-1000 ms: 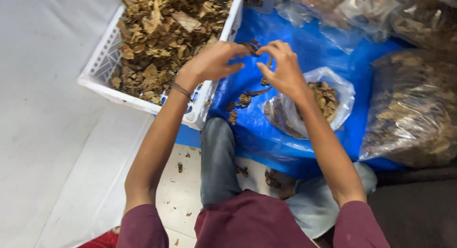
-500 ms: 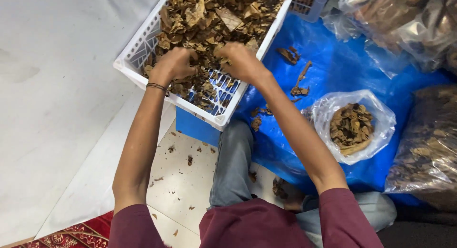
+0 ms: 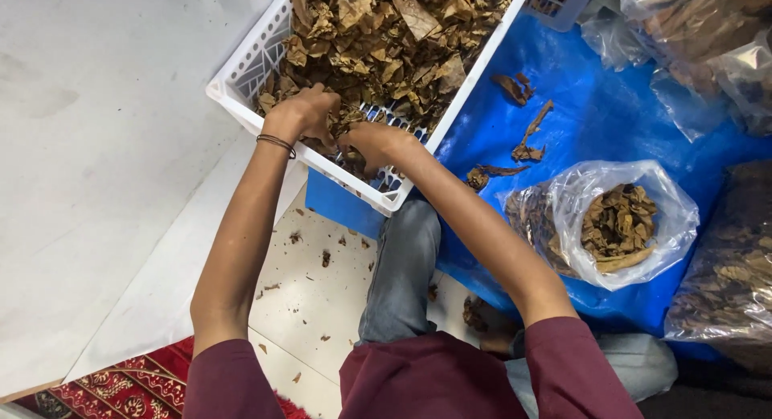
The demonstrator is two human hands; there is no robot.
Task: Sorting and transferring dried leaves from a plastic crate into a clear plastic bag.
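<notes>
A white slotted plastic crate (image 3: 241, 97) holds a heap of dried brown leaves (image 3: 386, 41). My left hand (image 3: 301, 113) and my right hand (image 3: 371, 143) are both down in the crate's near corner, fingers curled around clumps of the leaves. A thin dark bracelet sits on my left wrist. An open clear plastic bag (image 3: 611, 222) partly filled with the same dried leaves lies on a blue plastic sheet (image 3: 595, 113) to the right of my right arm.
Loose leaf pieces (image 3: 523, 137) lie on the blue sheet between crate and bag. More filled clear bags (image 3: 700, 49) sit at the right and top right. Crumbs dot the white floor tiles (image 3: 322, 282). My jeans-clad knee (image 3: 402, 258) rests under the crate's corner.
Both hands moved from above the blue sheet near the bag leftward into the crate, and now grip leaves in its near corner. The view shifted with my head.
</notes>
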